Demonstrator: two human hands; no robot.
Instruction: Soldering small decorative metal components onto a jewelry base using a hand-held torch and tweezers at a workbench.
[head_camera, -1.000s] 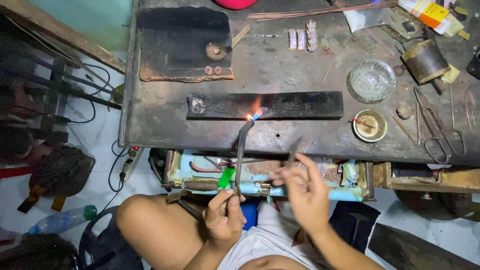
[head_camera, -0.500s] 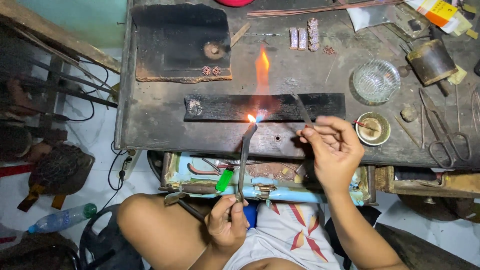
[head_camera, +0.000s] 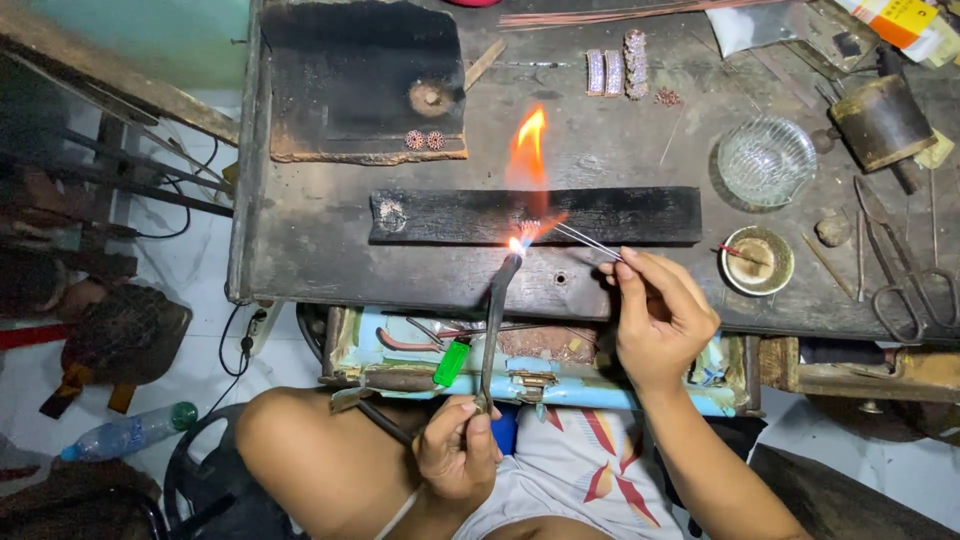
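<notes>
Jeweller's workshop, scorched workbench (head_camera: 330, 250), lit torch (head_camera: 495, 310), scissors (head_camera: 905, 270)

Head view of the person's own limbs. The left hand (head_camera: 458, 452) sits low, close to the torso, its fingers curled into a closed fist with the thumb uppermost and the knuckles turned toward the camera; the wrist is bent and the forearm runs down out of the bottom edge. The right hand (head_camera: 660, 318) is raised higher and farther forward, palm facing left, with the thumb and index finger pinched together at the upper left of the hand and the remaining fingers loosely flexed behind them. Its forearm extends diagonally down to the right, bare to the elbow. A bare left thigh lies beside the left hand.
</notes>
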